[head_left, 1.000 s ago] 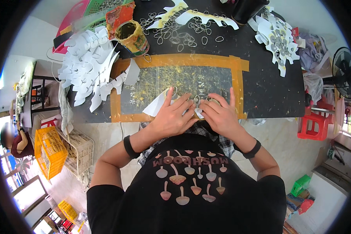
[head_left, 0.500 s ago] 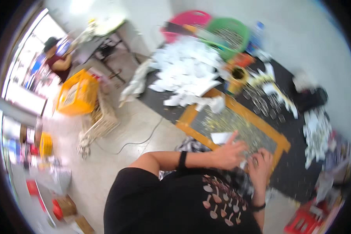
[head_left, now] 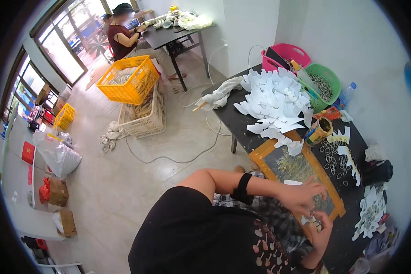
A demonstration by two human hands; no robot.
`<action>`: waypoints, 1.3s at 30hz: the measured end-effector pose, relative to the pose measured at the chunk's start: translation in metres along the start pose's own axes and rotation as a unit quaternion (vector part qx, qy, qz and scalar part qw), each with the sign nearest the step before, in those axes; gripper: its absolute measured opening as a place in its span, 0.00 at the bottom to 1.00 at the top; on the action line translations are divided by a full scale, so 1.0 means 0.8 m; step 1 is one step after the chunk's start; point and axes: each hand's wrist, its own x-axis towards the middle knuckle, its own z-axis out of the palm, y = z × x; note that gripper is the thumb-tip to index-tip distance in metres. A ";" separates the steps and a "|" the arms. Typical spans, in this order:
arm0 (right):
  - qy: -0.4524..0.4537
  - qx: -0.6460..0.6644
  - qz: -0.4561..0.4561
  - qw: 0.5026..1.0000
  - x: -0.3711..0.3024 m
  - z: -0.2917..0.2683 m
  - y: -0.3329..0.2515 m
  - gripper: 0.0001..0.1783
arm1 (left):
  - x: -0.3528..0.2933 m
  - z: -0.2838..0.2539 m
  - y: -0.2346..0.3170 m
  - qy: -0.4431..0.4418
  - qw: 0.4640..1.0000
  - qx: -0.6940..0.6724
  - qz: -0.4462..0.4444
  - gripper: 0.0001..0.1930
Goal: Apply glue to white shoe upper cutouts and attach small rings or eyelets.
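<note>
White paper cutout (head_left: 313,220) sits pinched between your two hands at the near edge of the orange-framed cutting mat (head_left: 326,185) on the black table (head_left: 236,119). Your left hand (head_left: 301,195) curls its fingers over the piece from above; your right hand (head_left: 323,230) closes on it from below, and both grips are narrow. Just past the mat lies a heap of white paper shapes (head_left: 275,103), with a green basket (head_left: 329,78) and a pink basket (head_left: 288,53) beyond. Far left on the floor, brown cardboard boxes (head_left: 58,192) sit beside a red square package (head_left: 28,152); further off stands a yellow crate (head_left: 129,80).
</note>
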 end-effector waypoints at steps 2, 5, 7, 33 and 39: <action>0.003 0.000 -0.012 1.000 -0.007 0.007 -0.017 0.08 | -0.001 -0.009 0.025 -0.010 0.999 -0.044 0.023 0.10; 0.021 -0.025 -0.003 0.999 -0.018 0.026 -0.044 0.10 | -0.013 -0.027 0.058 -0.032 0.984 -0.174 0.031 0.11; 0.002 0.074 -0.034 0.997 -0.027 0.044 -0.049 0.10 | -0.028 -0.031 0.079 -0.039 0.970 -0.236 0.038 0.11; 0.258 0.126 -0.091 0.954 -0.073 0.193 -0.045 0.08 | -0.138 0.048 0.144 0.207 0.855 -0.365 -0.306 0.17; 0.173 0.335 -0.056 0.925 -0.067 0.193 -0.027 0.06 | -0.142 0.053 0.161 0.271 0.853 -0.339 -0.288 0.11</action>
